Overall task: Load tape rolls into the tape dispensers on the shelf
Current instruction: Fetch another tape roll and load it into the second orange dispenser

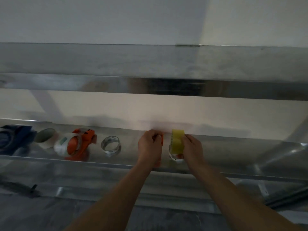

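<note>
On the metal shelf [233, 149] my left hand [150, 147] grips an orange tape dispenser [161, 139], mostly hidden under the fingers. My right hand [192, 149] holds a yellow tape dispenser [177, 141] with a clear tape roll [173, 156] at its lower end. Left of my hands lies a loose clear tape roll [110, 145]. Further left an orange dispenser [80, 144] carries a whitish roll. A beige tape roll [45, 137] stands beyond it, and a blue dispenser [11, 137] sits at the far left.
An upper metal shelf [150, 64] runs across above the working shelf, with a white wall behind. The shelf's front lip [100, 162] lies just below the objects. A lower metal surface [83, 197] shows beneath my forearms. The shelf continues bare to the right.
</note>
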Motion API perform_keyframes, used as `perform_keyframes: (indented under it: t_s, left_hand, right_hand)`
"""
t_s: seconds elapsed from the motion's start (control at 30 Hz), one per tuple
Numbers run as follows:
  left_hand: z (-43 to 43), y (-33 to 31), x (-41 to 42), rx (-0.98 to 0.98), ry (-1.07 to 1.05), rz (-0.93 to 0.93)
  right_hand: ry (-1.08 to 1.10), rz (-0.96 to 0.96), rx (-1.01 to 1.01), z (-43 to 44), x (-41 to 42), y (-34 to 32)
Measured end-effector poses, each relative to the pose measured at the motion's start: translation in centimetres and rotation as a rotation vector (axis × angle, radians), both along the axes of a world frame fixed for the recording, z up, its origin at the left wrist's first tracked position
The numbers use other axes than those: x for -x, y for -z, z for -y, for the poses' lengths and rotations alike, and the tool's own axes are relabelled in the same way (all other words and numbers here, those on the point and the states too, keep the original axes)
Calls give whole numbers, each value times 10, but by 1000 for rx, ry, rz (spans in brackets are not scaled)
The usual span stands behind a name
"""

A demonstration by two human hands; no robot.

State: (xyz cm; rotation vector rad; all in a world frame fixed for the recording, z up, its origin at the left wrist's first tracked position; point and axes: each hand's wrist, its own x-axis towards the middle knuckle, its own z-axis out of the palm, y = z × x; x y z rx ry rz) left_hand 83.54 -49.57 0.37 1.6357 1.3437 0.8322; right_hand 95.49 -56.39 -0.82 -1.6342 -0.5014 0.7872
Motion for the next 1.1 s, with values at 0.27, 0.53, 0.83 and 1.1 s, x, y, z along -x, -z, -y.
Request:
perform_keyframes:
  t_s: [0.27, 0.53, 0.83, 1.1]
  left_hand:
    - [-42, 28, 45, 35, 49, -153]
    - [-50, 46, 52, 79, 115, -205]
    - [-39, 57, 49, 329, 198, -177]
    - [-81, 17, 31, 463, 63, 106]
  right_hand:
    - [93, -1, 56, -27, 46, 6]
    - [138, 70, 128, -38, 55, 16]
    - [140, 56, 154, -36, 62, 28]
    - [79, -160, 185, -29, 72, 34]
